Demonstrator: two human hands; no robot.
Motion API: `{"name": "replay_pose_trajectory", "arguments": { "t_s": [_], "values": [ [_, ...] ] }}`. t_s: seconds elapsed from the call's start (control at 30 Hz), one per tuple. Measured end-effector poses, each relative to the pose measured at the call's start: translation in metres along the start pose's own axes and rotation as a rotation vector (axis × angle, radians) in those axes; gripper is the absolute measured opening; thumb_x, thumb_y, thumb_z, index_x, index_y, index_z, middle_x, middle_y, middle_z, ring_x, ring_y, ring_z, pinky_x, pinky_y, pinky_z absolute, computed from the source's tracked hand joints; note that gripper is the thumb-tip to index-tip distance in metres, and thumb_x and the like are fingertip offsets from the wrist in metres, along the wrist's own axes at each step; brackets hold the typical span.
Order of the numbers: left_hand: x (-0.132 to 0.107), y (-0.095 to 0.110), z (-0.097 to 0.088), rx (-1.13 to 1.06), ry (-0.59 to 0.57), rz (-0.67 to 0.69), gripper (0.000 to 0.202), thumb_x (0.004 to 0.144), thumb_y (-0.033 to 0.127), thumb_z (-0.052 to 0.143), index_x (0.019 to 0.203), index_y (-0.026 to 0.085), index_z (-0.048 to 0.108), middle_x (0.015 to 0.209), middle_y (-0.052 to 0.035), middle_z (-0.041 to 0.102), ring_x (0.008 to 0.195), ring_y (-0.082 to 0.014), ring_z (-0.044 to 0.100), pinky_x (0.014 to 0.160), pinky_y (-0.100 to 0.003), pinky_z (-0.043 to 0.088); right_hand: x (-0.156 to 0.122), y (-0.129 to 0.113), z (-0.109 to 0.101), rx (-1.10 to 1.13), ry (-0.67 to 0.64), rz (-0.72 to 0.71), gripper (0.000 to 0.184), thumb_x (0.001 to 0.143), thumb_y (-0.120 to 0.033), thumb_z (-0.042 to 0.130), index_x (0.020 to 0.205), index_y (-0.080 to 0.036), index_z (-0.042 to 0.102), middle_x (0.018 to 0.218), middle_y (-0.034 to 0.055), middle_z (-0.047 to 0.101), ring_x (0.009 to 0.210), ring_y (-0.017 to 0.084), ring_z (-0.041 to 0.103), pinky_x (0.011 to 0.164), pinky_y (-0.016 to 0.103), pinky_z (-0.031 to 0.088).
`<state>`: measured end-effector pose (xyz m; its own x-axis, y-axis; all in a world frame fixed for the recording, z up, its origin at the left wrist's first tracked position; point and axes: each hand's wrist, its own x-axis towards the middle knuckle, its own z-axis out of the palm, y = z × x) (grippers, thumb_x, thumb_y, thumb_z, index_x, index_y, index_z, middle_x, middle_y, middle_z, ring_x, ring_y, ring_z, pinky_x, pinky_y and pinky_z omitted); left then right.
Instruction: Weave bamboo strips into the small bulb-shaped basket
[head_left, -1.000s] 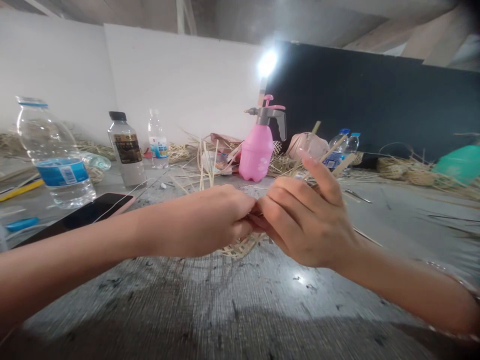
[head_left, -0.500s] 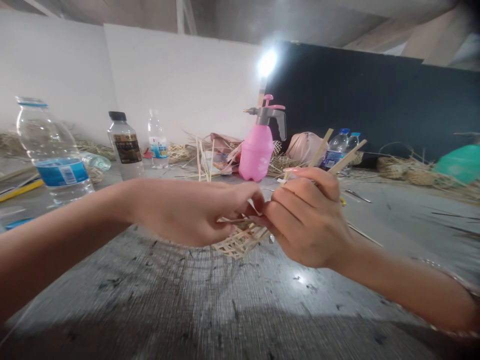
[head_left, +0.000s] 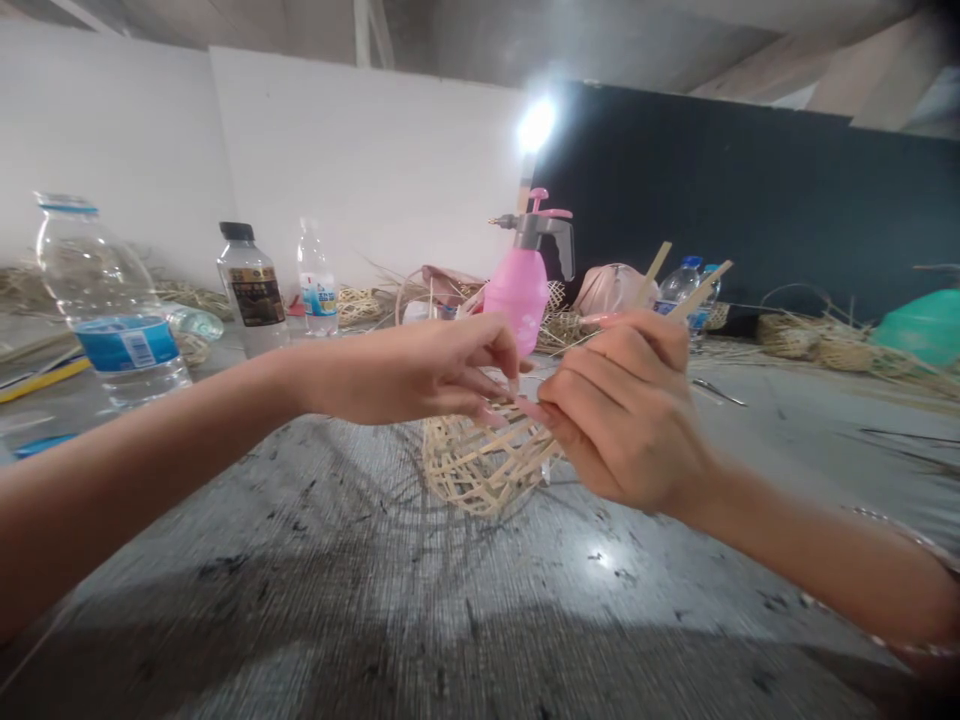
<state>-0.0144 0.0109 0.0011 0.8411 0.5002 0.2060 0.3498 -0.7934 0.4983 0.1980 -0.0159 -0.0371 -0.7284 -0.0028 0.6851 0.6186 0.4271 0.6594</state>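
Observation:
A small basket point(head_left: 480, 470) of woven pale strips, like bamboo, sits on the grey table in front of me, its upper edge partly covered by my hands. My left hand point(head_left: 431, 370) reaches across its top from the left, thumb and fingertips pinched at the rim. My right hand point(head_left: 634, 410) is closed over the basket's right side, the fingers curled and the fingertips meeting those of the left. Two flat strip ends point(head_left: 701, 288) stick up past the right knuckles. What exactly lies between the fingertips is hidden.
Behind my hands stands a pink spray bottle point(head_left: 517, 295). Plastic bottles, among them a large clear bottle point(head_left: 127, 350) and a dark-labelled bottle point(head_left: 253, 290), stand at left. Woven pieces point(head_left: 787, 335) and loose strips line the back. Small scissors-like metal tool point(head_left: 718, 391) lies at right.
My left hand has risen and turned, its fingers now at the rim, uncovering more of the basket's side. The right hand has shifted slightly up and right.

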Motion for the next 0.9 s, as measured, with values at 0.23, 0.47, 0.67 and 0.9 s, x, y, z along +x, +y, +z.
{"name": "replay_pose_trajectory", "arguments": {
  "t_s": [0.23, 0.47, 0.67, 0.9],
  "values": [
    [0.003, 0.004, 0.001, 0.206, 0.057, 0.033, 0.018, 0.086, 0.025, 0.056, 0.070, 0.018, 0.050, 0.072, 0.0048, 0.060, 0.065, -0.0066, 0.054, 0.055, -0.017, 0.034, 0.001, 0.003, -0.001, 0.063, -0.024, 0.017, 0.025, 0.089, -0.018, 0.046, 0.064, -0.018, 0.051, 0.060, 0.0026, 0.052, 0.069, 0.017, 0.042, 0.076, 0.036, 0.038],
    [0.002, -0.003, 0.004, 0.125, 0.058, 0.212, 0.021, 0.090, 0.020, 0.049, 0.070, 0.018, 0.043, 0.073, 0.0028, 0.060, 0.075, -0.0088, 0.061, 0.061, -0.018, 0.041, 0.003, 0.004, -0.005, 0.031, -0.047, -0.005, 0.027, 0.087, -0.016, 0.047, 0.060, -0.019, 0.050, 0.058, 0.0017, 0.052, 0.067, 0.017, 0.041, 0.074, 0.034, 0.037],
    [0.005, -0.004, 0.007, 0.093, 0.070, 0.209, 0.016, 0.091, 0.019, 0.046, 0.076, 0.017, 0.049, 0.083, -0.0009, 0.063, 0.086, -0.0113, 0.062, 0.065, -0.019, 0.043, 0.001, 0.004, -0.003, 0.042, -0.040, -0.012, 0.026, 0.085, -0.014, 0.047, 0.061, -0.018, 0.052, 0.058, 0.0015, 0.052, 0.066, 0.017, 0.042, 0.075, 0.035, 0.036],
    [0.007, 0.001, 0.012, 0.231, 0.136, 0.213, 0.027, 0.085, 0.020, 0.059, 0.063, 0.016, 0.045, 0.056, 0.0083, 0.039, 0.054, -0.0041, 0.039, 0.050, -0.017, 0.030, -0.001, 0.004, 0.000, 0.018, -0.014, -0.046, 0.025, 0.083, -0.014, 0.048, 0.059, -0.017, 0.053, 0.058, 0.0020, 0.052, 0.067, 0.017, 0.042, 0.075, 0.036, 0.036]
  ]
}}
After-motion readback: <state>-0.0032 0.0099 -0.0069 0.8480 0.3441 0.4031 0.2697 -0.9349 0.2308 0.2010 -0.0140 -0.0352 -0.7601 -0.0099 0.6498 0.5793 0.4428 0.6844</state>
